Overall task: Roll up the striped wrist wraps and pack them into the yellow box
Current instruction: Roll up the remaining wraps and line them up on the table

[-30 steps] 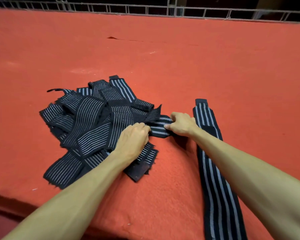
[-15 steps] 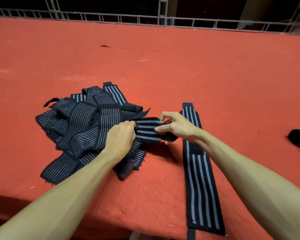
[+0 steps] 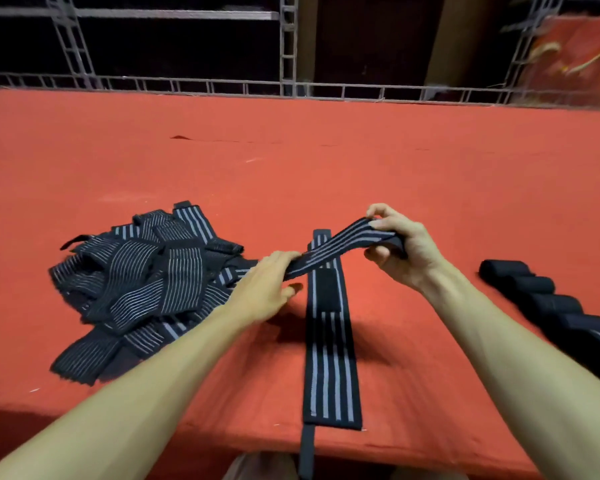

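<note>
- Change vs a second ago: one black elastic wrist wrap with grey stripes, then pinned flat at the edge of the pile, is now lifted clear of the red felt-covered tabletop and stretched between both hands.
- Right hand: fingers and thumb pinched on the free end of the wrap, raised above the tabletop.
- Left hand: fingers curled over the wrap's other stretch, thumb below it; the tail runs back into the loose heap of black striped wraps at left.
- Meaning for task: a wrap has been pulled free for rolling; rolling itself looks not yet begun, so this wrap is at an early stage.
- Second black grey-striped wrap, laid out flat, lies under the lifted one, its thin tab hanging over the near tabletop edge.
- Row of dark rolled-up wraps at right, newly in view since the camera tilted; probably finished rolls, but blurred there.
- Yellow box: not in view.
- Grey metal lattice railing behind the tabletop.
- Writing/brands: none readable; a red panel with yellow marks at top right is too blurred to read.
</note>
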The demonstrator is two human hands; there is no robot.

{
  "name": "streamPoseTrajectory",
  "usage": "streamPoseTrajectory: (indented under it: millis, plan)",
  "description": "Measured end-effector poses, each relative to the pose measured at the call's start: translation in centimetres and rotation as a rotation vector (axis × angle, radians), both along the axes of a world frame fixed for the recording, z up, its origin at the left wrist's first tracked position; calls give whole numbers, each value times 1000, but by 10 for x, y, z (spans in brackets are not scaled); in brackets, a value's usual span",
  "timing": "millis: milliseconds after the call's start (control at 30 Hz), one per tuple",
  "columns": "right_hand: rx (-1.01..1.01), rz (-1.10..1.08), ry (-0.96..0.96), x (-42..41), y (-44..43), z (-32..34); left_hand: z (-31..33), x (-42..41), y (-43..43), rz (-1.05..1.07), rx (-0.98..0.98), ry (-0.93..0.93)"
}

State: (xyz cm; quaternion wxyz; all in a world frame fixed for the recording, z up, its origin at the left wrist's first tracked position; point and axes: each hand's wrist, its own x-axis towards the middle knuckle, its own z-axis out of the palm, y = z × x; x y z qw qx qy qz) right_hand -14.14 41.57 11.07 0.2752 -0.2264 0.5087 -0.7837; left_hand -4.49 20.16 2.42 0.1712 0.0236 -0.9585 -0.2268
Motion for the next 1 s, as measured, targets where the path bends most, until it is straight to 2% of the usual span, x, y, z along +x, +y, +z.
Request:
streamPoseTrajectory:
  millis: [67,167,300,433,467,567,700,867,933,1000]
  plan:
    - [-119,-107,-98,-1,17,7,5,-7,17,73,38,29]
    - [-178,-216,-160,-5,34,9,8,-12,33,99,42,-16]
    - [-264,-121,-119,-10,48,7,24,-11,38,108,114,49]
    - [-401,-169,-180,-8,45,11,57,-5,49,49,4,210]
    - [-373,-210,-169,-6,43,13,65,-4,54,33,-49,264]
    - [-95,-279,-105,9,34,13,85,0,71,15,-235,347]
    - [167,-316,-102,24,26,7,98,10,90,56,-411,232]
    - [441,-439,-112,29,22,-18,102,18,96,77,-598,172]
    - [477,-422,-138,35,25,-23,104,21,94,73,-618,162]
    - [424,-400,-195,38,25,-21,104,26,89,21,-577,144]
